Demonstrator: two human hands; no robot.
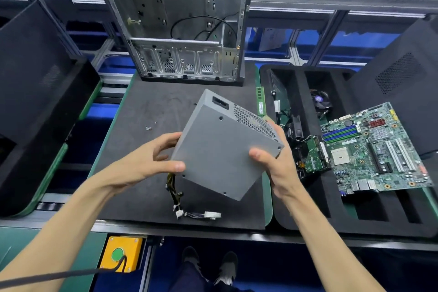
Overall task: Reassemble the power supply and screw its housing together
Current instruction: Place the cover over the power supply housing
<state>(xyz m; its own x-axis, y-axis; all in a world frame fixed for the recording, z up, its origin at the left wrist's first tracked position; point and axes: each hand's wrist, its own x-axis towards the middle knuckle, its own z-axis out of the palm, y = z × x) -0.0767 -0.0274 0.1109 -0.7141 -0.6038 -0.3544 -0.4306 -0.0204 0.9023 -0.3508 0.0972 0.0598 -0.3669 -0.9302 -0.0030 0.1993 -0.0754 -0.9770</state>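
A grey metal power supply (221, 147) is held tilted above the black foam mat (142, 111), its plain side facing me, a vent grille and a socket cut-out on its far face. My left hand (151, 159) grips its left edge, thumb on top. My right hand (276, 163) grips its right corner, thumb on the plain side and fingers behind. A cable bundle (180, 199) with white connectors hangs from beneath it onto the mat. Two or three small screws (149, 127) lie on the mat to the left.
An open computer case (184, 19) stands at the mat's far end. A green RAM stick (260, 101) lies by the mat's right edge. The black foam tray (298, 216) on the right holds a motherboard (376, 147), a fan and a drive. A yellow button box (120, 253) sits below.
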